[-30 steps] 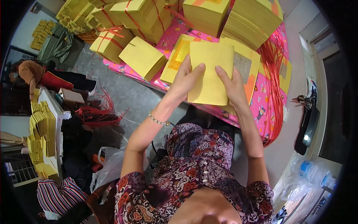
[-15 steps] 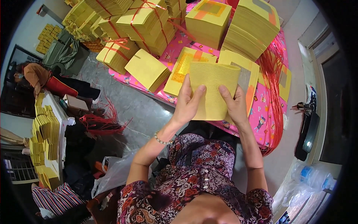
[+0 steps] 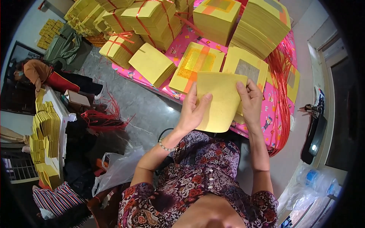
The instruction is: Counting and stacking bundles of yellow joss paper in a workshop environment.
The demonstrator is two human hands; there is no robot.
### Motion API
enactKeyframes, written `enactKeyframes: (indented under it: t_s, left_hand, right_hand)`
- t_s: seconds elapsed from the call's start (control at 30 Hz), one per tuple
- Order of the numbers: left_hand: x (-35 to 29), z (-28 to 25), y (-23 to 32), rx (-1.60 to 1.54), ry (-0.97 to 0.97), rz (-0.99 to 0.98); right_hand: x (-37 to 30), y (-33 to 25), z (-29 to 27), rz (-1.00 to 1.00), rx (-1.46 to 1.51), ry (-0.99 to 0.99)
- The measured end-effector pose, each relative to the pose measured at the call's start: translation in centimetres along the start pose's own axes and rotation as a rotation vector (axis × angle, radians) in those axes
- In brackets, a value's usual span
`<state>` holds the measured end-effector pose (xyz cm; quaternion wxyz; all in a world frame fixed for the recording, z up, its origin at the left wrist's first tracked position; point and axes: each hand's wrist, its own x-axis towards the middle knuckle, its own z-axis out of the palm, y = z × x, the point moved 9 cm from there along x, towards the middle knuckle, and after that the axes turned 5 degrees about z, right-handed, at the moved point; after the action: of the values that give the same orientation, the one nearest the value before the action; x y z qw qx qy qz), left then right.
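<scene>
Between my two hands is a plain sheet of yellow paper (image 3: 220, 104), slightly curved, held above the near edge of the pink table. My left hand (image 3: 193, 108) grips its left edge, thumb on the face toward me and fingers behind. At the upper right corner, my right hand (image 3: 249, 98) pinches the sheet between thumb and curled fingers. Just beyond it lie a yellow stack with a gold square and an orange strip (image 3: 197, 62) and a yellow stack with a silver-grey square (image 3: 247, 68). The sheet partly covers both.
Red plastic strands (image 3: 281, 98) hang over the right side of the pink table cover (image 3: 268, 133). Tall yellow paper stacks (image 3: 260, 28) and red-tied bundles (image 3: 148, 21) stand farther back. A person (image 3: 42, 74) leans over a white table (image 3: 57, 129) at left. A clear plastic bag (image 3: 118, 171) lies lower left.
The sheet has come slightly nearer to me and now looks smooth instead of ribbed. My right hand has shifted from the sheet's right side to its upper right corner, fingers curling.
</scene>
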<state>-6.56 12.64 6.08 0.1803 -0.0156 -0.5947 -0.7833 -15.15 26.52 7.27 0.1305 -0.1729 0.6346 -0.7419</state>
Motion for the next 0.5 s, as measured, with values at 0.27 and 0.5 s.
enactKeyframes:
  t_s: [0.27, 0.5]
  left_hand:
    - [0.4, -1.8, 0.8, -0.073, 0.098, -0.022]
    - [0.6, -3.2, 0.4, -0.094, 0.112, -0.067]
  right_hand:
    - [-0.9, 2.7, 2.2, 0.193, 0.015, -0.175]
    - [-1.5, 3.7, 3.2, 0.293, -0.070, -0.237]
